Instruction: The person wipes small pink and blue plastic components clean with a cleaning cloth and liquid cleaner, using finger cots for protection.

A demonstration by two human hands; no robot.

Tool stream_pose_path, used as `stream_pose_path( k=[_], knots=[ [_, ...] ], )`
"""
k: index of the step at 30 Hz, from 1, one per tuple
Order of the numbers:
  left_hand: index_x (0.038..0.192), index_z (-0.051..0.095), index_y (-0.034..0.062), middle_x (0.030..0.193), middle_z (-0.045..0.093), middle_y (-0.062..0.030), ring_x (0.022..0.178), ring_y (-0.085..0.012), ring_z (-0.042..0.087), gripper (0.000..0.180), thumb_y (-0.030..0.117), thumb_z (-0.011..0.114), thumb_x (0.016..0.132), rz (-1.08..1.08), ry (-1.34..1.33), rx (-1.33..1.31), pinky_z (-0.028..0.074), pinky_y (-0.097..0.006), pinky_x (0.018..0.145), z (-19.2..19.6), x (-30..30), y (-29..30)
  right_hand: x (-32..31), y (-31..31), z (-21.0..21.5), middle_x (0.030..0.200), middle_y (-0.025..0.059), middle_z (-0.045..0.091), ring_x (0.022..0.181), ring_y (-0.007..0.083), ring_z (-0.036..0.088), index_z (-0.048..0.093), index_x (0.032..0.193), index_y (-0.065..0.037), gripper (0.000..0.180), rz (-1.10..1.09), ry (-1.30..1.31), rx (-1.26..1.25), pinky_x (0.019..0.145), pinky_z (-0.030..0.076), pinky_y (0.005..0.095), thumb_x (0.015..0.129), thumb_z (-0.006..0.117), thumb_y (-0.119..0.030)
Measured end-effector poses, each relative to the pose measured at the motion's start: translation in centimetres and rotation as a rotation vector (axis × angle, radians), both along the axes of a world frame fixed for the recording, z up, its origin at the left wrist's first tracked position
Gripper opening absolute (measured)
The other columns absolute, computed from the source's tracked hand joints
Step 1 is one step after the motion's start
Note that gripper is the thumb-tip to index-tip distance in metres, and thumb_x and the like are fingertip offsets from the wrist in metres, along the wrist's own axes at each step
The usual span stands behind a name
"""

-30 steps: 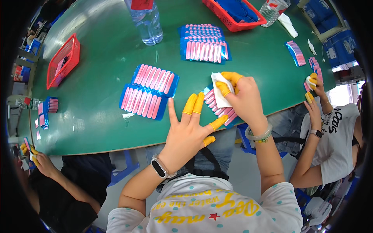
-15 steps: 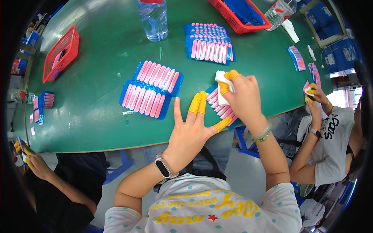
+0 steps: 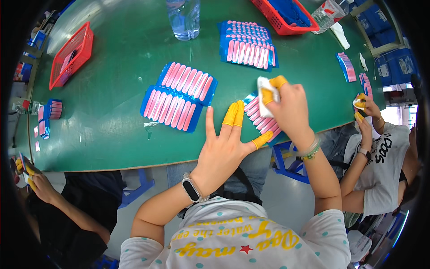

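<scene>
My right hand (image 3: 289,105) pinches a folded white wiping cloth (image 3: 265,101) and presses it onto a blue sheet of pink strips (image 3: 256,117) near the table's front edge. My left hand (image 3: 226,148) is spread, its thumb on the lower corner of that sheet. Yellow finger cots cover several of my fingertips. Left of my left hand lie two overlapping blue sheets with rounded pink strips (image 3: 172,107). Farther back is a stack of similar blue sheets with pink strips (image 3: 248,49). My right palm and the cloth hide part of the sheet being touched.
On the green table (image 3: 121,116) stand a clear water bottle (image 3: 184,20), a red basket (image 3: 74,56) at left and another red basket (image 3: 286,29) at the back. A second bottle (image 3: 327,18) lies by it. Co-workers sit at both sides, with a person's hand (image 3: 369,107) at right.
The view has shifted slightly, so things on the table sit a little to the right and higher. My right hand still holds the cloth on the sheet; my left thumb stays on its corner.
</scene>
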State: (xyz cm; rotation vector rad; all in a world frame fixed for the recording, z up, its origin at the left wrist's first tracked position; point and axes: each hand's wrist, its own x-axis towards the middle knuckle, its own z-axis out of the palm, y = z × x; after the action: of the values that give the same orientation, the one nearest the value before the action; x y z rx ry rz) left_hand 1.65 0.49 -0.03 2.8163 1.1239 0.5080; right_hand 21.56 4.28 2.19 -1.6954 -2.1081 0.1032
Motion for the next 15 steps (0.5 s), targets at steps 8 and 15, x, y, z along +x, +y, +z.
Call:
stream_pose_path(
  k=[8, 15],
  knots=[
    [0.131, 0.056, 0.0498, 0.133, 0.052, -0.0271, 0.131, -0.0325, 0.048, 0.044, 0.027, 0.053, 0.094, -0.017, 0.052, -0.004, 0.019, -0.073, 0.110, 0.0, -0.1, -0.2, 0.0, -0.3, 0.1, 0.080, 0.0087, 0.065, 0.077, 0.0256, 0.064, 0.066, 0.088, -0.007, 0.022, 0.016, -0.001, -0.018, 0.080, 0.043, 0.0407, 0.069, 0.076, -0.012],
    [0.132, 0.056, 0.0505, 0.133, 0.053, -0.0249, 0.132, -0.0335, 0.048, 0.046, 0.029, 0.054, 0.092, -0.002, 0.076, 0.019, 0.019, -0.072, 0.110, -0.1, -0.2, -0.3, -1.8, -1.6, -0.4, 0.079, 0.0094, 0.064, 0.077, 0.0269, 0.062, 0.063, 0.081, -0.007, 0.019, 0.103, 0.016, 0.059, 0.080, 0.044, 0.0413, 0.069, 0.076, -0.014]
  ],
)
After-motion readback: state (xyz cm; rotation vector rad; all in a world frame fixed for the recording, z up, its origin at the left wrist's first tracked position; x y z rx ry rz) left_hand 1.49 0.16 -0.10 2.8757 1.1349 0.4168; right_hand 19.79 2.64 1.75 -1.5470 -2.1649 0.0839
